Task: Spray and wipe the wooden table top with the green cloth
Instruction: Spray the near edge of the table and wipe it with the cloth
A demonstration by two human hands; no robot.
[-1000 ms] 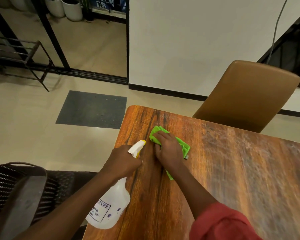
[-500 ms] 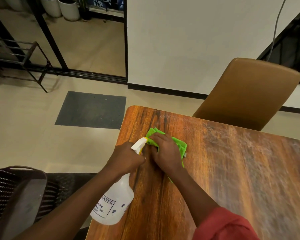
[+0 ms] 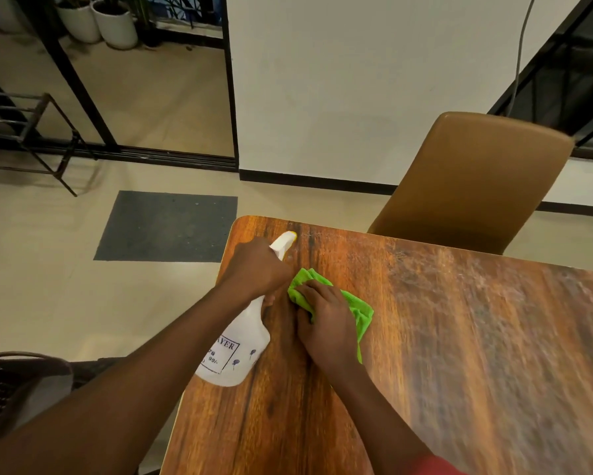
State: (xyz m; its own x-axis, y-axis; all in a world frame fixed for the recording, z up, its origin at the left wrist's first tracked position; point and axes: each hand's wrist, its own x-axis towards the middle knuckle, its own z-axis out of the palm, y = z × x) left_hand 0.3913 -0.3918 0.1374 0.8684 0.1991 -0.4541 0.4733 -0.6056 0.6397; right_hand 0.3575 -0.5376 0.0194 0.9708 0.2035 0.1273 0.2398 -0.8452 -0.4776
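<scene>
Gripping the sprayer (image 3: 233,351), left hand (image 3: 257,265) has moved toward the table (image 3: 459,337) corner, right hand (image 3: 327,323) flat on cloth (image 3: 360,310), probably respraying next.

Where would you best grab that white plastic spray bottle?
Take the white plastic spray bottle by its narrow neck, from the left, as the left hand grips it: the neck suits a curled grip; the round body looks too wide.

Cloth (image 3: 358,308) on table (image 3: 459,354), sprayer (image 3: 233,351) left, chair (image 3: 473,183) behind.
</scene>
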